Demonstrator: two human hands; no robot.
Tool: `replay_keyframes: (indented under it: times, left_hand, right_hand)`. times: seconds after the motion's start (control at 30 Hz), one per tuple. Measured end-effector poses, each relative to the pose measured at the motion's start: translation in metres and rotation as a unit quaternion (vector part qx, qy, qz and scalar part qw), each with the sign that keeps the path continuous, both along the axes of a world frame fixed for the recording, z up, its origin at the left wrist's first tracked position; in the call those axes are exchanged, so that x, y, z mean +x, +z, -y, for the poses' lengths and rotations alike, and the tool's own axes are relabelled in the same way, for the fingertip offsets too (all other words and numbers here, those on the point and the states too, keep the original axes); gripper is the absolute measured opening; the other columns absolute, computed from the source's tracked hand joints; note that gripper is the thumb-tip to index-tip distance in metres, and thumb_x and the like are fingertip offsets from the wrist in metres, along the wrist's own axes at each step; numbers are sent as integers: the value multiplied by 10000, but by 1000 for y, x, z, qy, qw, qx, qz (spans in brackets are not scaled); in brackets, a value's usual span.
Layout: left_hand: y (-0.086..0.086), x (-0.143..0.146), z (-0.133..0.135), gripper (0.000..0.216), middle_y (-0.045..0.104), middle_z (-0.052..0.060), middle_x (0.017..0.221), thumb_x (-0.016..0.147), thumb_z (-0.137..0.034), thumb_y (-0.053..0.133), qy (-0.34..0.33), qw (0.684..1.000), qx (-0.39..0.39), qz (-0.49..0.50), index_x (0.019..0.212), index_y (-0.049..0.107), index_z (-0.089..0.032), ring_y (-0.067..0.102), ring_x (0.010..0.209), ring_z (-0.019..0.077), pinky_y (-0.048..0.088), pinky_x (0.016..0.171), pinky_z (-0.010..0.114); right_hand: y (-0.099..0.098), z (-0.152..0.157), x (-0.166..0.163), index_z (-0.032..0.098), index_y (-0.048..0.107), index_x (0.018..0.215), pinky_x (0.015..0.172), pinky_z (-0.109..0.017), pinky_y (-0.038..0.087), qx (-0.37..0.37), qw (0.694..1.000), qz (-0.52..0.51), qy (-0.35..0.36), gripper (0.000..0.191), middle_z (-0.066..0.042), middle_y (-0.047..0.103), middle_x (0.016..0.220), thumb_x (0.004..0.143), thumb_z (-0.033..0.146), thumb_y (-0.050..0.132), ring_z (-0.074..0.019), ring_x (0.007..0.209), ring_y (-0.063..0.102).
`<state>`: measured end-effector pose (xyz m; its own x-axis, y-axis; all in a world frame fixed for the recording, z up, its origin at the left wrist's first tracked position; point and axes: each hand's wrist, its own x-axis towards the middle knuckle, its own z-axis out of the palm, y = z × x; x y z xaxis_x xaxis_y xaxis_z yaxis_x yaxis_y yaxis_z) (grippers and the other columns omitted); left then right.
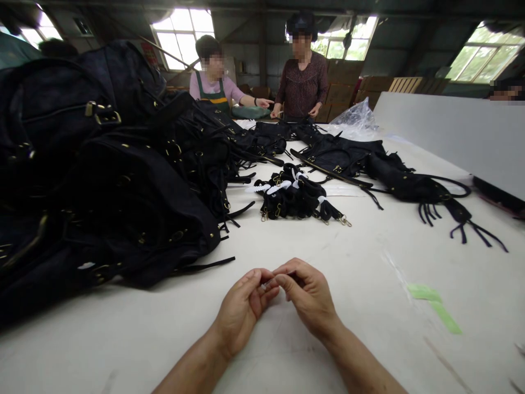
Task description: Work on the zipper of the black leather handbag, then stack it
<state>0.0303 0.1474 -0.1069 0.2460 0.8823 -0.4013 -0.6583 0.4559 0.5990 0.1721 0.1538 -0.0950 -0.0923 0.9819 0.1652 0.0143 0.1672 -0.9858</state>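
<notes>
My left hand [241,312] and my right hand [307,298] meet at the fingertips above the near part of the white table [279,361]. Right thumb and fingers are pinched together. The left fingers curl inward, palm partly turned up, against the right fingertips. Something small and pale seems to sit between them, too small to name. Beyond my hands lies a bundle of black straps [293,200] with metal clips and white ties. To the left, a big heap of black bags [123,202] with brass-coloured buckles rises high.
More black bags [336,156] with loose straps spread across the back right. Green tape [445,314] is stuck on the table at right. Two people stand at the far side, one in an apron [211,96], one in a dark top [301,85]. Clear plastic [356,117] lies near them.
</notes>
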Motion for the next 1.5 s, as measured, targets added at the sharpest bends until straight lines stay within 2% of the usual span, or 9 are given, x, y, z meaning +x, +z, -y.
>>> replay_keyframes:
  times: [0.33, 0.53, 0.73, 0.93, 1.07, 1.17, 1.33, 1.43, 1.5]
  left_hand:
    - [0, 0, 0, 156, 615, 53, 896, 901, -201, 517, -10, 1000, -16, 9, 829, 631, -123, 597, 810, 130, 539, 806, 279]
    - [4, 1, 0, 175, 584, 28, 798, 886, -228, 549, -16, 1000, 6, 1, 773, 633, -124, 559, 744, 102, 504, 715, 203]
    - [3, 2, 2, 161, 598, 22, 807, 879, -264, 575, -26, 999, 21, -19, 793, 633, -141, 571, 783, 113, 488, 757, 217]
    - [3, 3, 3, 167, 605, 22, 857, 864, -325, 602, -66, 996, 39, -44, 850, 630, -162, 565, 827, 132, 467, 768, 227]
    - [5, 2, 3, 227, 629, 61, 930, 886, -359, 565, -89, 990, 66, -85, 916, 646, -149, 579, 914, 170, 482, 839, 282]
    - [6, -1, 3, 307, 644, 90, 912, 865, -411, 578, -129, 976, 72, -162, 971, 652, -132, 601, 849, 190, 521, 760, 313]
    - [8, -2, 6, 316, 620, 46, 722, 804, -433, 645, -177, 951, 87, -236, 785, 661, -117, 558, 587, 120, 472, 562, 228]
    - [9, -3, 4, 286, 597, 17, 658, 786, -415, 671, -170, 954, 87, -231, 782, 665, -130, 537, 551, 107, 447, 514, 205]
    - [10, -8, 0, 272, 601, 15, 657, 771, -398, 695, -126, 966, 74, -213, 815, 674, -131, 539, 557, 104, 450, 508, 197]
  right_hand:
    - [1, 1, 1, 216, 726, 862, 689, -271, 497, 36, 999, 21, -4, 90, -36, 674, 822, 852, 242, 640, -161, 753, 631]
    - [4, 1, -1, 218, 731, 825, 706, -265, 480, 55, 996, 55, 50, 77, -19, 670, 769, 838, 214, 656, -154, 744, 624]
    - [3, 0, -1, 244, 737, 855, 709, -253, 474, 53, 995, 71, 52, 111, -5, 671, 786, 836, 179, 649, -146, 755, 623]
    - [-3, 0, -3, 238, 737, 857, 754, -264, 480, 45, 991, 106, 66, 144, -6, 685, 810, 818, 145, 634, -150, 784, 629]
    - [0, -5, 2, 227, 732, 825, 735, -257, 483, 38, 994, 98, 32, 125, -7, 685, 794, 815, 146, 638, -148, 772, 631]
    - [1, -8, 6, 210, 714, 757, 691, -247, 479, 15, 996, 93, -4, 112, -3, 661, 751, 803, 140, 642, -139, 725, 619]
    - [1, -10, 8, 207, 707, 749, 694, -246, 471, 20, 994, 102, 20, 116, 4, 651, 734, 804, 138, 632, -132, 716, 609]
    - [2, -12, 14, 205, 704, 762, 683, -251, 467, 26, 993, 113, 26, 104, 2, 652, 735, 823, 182, 624, -135, 714, 607]
    - [4, -15, 25, 206, 705, 809, 656, -251, 454, 20, 991, 134, 11, 77, 4, 656, 749, 825, 221, 631, -134, 698, 591]
